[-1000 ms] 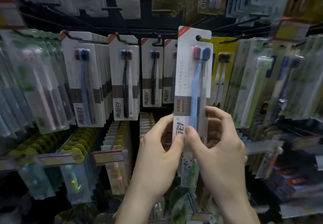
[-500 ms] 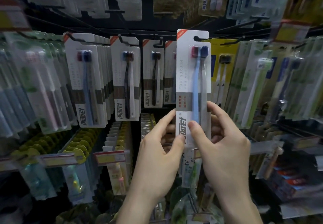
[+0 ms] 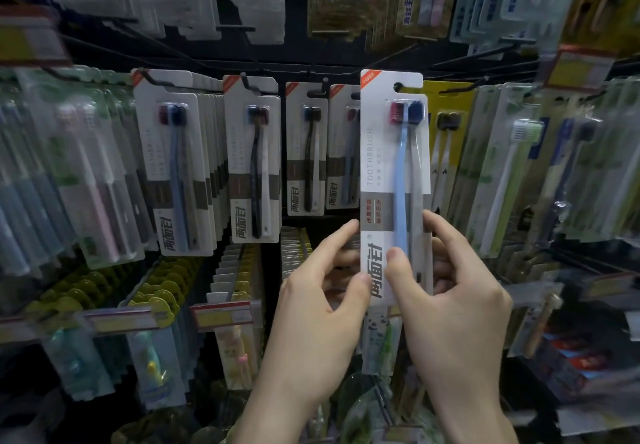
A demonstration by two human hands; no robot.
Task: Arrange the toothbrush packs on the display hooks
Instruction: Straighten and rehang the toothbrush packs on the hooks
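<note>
— Holding the white card-backed twin toothbrush pack point(image 3: 393, 180) upright, both hands pinch its lower end: the left hand point(image 3: 311, 308) with thumb on the front edge and fingers curled behind, the right hand point(image 3: 453, 305) with thumb across the clear blister, fingers wrapped round the far edge.

— Where is the pack against the rack?

— In front of the middle row, its hang-hole just beside a black wire display hook point(image 3: 446, 91) — whether the tip has entered the hole, I cannot tell.

— How would you finish it well?

— Keep the card square to the hook, sight the hole onto the tip, then push straight back so it sits flush with the hung white toothbrush packs point(image 3: 341, 152) to its left.
</note>
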